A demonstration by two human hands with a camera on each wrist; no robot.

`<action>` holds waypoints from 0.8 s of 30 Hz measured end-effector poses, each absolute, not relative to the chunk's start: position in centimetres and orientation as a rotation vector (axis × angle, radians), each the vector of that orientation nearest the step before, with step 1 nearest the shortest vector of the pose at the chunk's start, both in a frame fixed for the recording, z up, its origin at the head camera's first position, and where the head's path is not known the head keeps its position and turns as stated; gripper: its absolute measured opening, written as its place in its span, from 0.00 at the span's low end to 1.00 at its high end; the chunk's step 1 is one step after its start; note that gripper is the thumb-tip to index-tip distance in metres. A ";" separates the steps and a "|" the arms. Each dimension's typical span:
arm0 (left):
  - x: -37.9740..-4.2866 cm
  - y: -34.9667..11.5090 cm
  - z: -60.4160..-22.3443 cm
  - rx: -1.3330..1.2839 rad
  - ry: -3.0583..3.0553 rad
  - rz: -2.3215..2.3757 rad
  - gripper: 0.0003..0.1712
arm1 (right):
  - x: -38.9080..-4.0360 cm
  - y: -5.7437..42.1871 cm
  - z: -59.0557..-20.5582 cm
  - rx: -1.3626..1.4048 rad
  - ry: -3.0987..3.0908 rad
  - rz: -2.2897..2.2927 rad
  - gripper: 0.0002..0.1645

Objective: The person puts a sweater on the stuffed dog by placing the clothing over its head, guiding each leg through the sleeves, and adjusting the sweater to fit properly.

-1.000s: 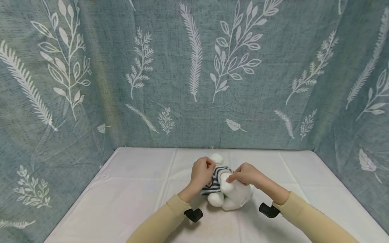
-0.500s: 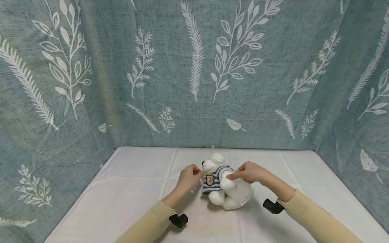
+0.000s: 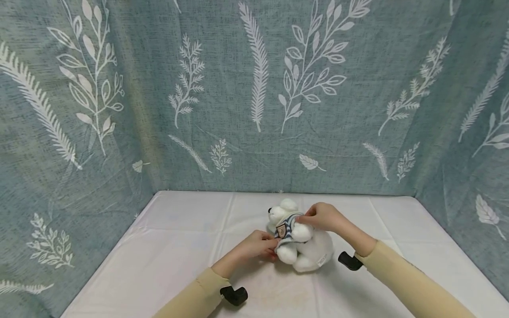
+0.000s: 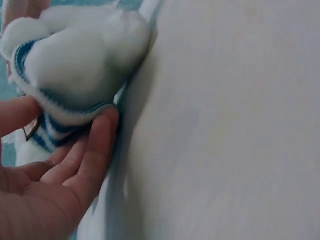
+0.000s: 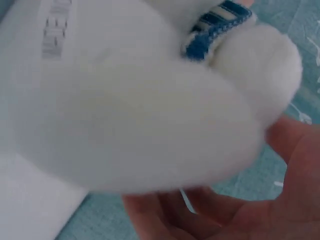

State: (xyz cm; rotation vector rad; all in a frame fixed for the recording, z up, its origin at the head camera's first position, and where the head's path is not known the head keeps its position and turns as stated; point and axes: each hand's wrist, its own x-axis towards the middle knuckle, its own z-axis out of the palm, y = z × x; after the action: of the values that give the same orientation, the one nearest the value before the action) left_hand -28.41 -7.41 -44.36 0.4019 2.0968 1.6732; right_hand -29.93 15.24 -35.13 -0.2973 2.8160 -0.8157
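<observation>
A white plush toy [image 3: 320, 247] with a black nose sits tilted on the table, its head toward the back. It wears a blue-and-white striped sweater [image 4: 62, 116] with a shield-shaped badge [image 3: 281, 230] on the front. My left hand [image 3: 256, 245] grips the sweater's lower edge, thumb on one side and fingertips under the hem in the left wrist view. My right hand [image 3: 325, 216] holds the toy by its upper side, thumb near the raised arm [image 3: 302, 232]. In the right wrist view, the toy's back hides part of the fingers [image 5: 142, 212].
A white cloth covers the table [image 3: 183, 221]. Green-grey curtains [image 3: 238, 101] with white leaf prints stand behind it and on both sides. Black wrist cameras [image 3: 233, 295] hang under both sleeves. A printed white label [image 5: 57, 30] is on the toy's rear.
My left hand came off the toy's upper front, moved down, and now grips the sweater hem, which is pushed up. The right hand moved slightly up along the toy's shoulder.
</observation>
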 end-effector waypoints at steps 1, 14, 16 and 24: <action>-28.4 -7.1 -44.4 0.386 2.071 1.701 0.18 | -29.9 15.3 -35.1 -0.307 2.821 -0.790 0.26; -27.9 -5.4 -44.3 0.189 1.993 1.964 0.17 | -29.9 16.0 -35.4 -0.258 2.720 -0.850 0.37; -27.8 -5.3 -44.1 0.165 1.995 2.002 0.18 | -29.8 16.1 -35.6 -0.252 2.706 -0.907 0.37; -28.0 -5.2 -43.2 0.095 2.101 2.136 0.19 | -29.6 16.5 -36.3 -0.178 2.557 -1.177 0.36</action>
State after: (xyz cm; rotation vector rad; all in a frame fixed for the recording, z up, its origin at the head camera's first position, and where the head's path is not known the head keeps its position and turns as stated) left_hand -28.01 -5.17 -43.17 0.0945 2.1010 2.1358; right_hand -29.60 16.46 -36.30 -0.1780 2.5571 -1.1767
